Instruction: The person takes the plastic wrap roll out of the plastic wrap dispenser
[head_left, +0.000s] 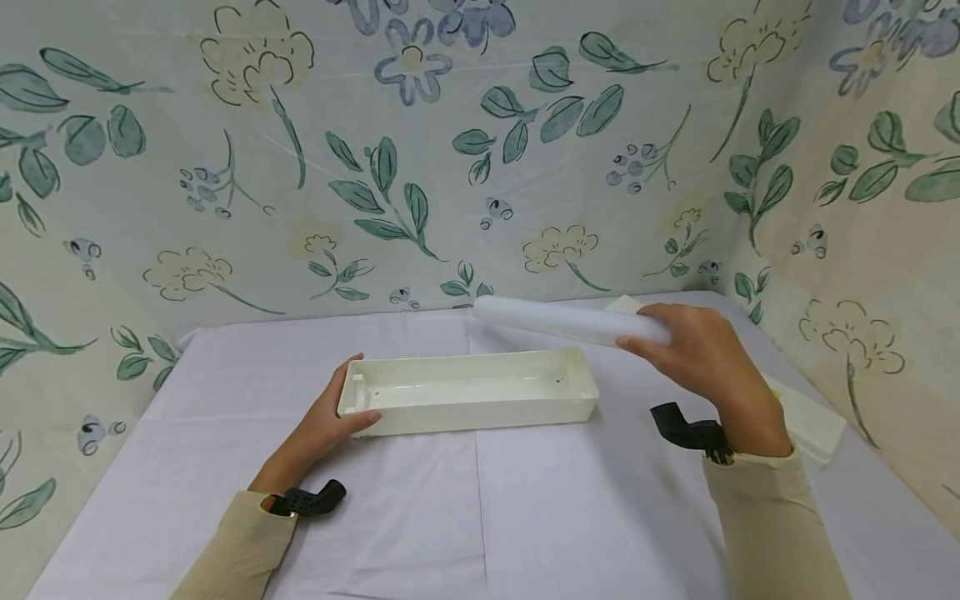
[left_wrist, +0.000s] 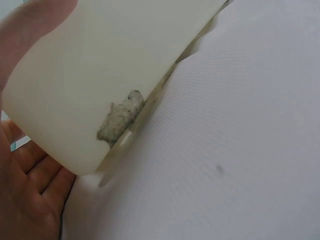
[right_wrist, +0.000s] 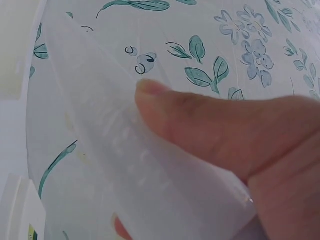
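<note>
Two items are held: a long, cream, open-topped rectangular plastic box (head_left: 480,418) and a smooth white cylindrical roll (head_left: 555,318). The box rests on the white-cloth-covered desk (head_left: 405,517); its outer wall bears a ragged grey patch (left_wrist: 120,120) near the lower edge. Left hand (head_left: 336,406): grips the box's left end, thumb against the near wall. Right hand (head_left: 697,354): thumb and fingers wrapped about the roll's right end, holding it raised beyond the box, nearly level.
</note>
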